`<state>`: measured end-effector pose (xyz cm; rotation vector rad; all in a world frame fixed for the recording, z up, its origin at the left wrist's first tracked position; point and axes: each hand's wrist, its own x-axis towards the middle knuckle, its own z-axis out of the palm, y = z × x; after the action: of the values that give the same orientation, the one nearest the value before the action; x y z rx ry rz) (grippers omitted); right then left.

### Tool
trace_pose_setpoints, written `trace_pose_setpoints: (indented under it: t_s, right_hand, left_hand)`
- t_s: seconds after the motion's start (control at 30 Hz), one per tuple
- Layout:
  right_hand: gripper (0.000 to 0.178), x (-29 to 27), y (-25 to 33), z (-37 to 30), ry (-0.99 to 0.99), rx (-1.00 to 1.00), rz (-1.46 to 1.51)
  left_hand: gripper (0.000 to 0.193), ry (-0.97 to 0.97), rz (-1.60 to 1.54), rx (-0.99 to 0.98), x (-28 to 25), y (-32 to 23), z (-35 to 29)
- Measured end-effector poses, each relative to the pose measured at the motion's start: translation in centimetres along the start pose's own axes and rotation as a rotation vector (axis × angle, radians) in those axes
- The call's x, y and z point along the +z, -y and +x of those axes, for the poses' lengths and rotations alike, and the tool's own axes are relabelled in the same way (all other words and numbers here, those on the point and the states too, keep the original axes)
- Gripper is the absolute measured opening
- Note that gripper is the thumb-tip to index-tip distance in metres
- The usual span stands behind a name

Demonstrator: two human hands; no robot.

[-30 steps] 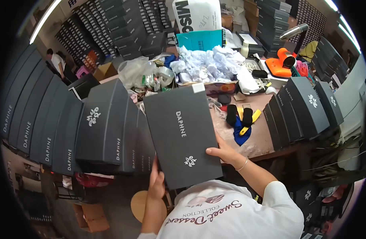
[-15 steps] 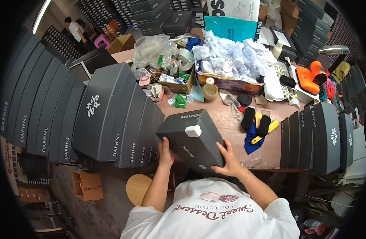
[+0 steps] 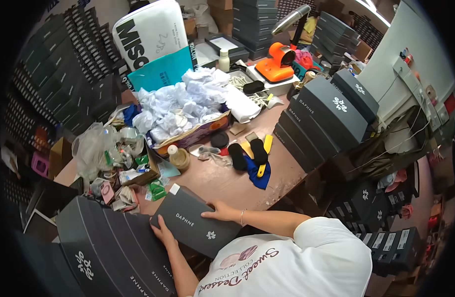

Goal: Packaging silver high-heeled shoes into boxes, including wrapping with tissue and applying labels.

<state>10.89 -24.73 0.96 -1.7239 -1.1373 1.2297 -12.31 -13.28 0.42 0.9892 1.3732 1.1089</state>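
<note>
A dark grey shoebox (image 3: 193,232) is held in front of my body, near the table's front edge. My left hand (image 3: 164,232) grips its left end, with the fingers partly hidden against the box. On its right part, my right hand (image 3: 222,212) presses over the upper edge, a thin bracelet around that wrist. A small white label (image 3: 174,188) shows at the box's far corner. Directly left of my left hand stands a row of similar grey shoeboxes (image 3: 113,242), packed close together.
Across the pinkish table (image 3: 222,183) lie black brushes (image 3: 237,157) by a blue cloth (image 3: 258,173). A bottle (image 3: 179,157) stands near a carton of crumpled white paper (image 3: 180,106). More shoeboxes (image 3: 319,119) stand at the right; an orange device (image 3: 277,64) sits farther back.
My view has swung to the right. The shoebox has moved left beside the row of boxes and turned to show its broad face; both hands stay on it.
</note>
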Motion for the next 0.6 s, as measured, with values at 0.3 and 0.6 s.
trace_pose_setpoints:
  t_s: [0.3,0.6]
  right_hand:
    - [0.065,-0.1,2.0,-1.4,0.470,0.012,0.657]
    - [0.051,-13.5,4.4,-1.9,0.672,-0.117,0.713]
  left_hand:
    - [0.042,-0.049,1.193,0.739,1.1,-12.8,-4.4]
    - [0.031,0.865,0.572,-0.206,9.8,-26.9,-6.8]
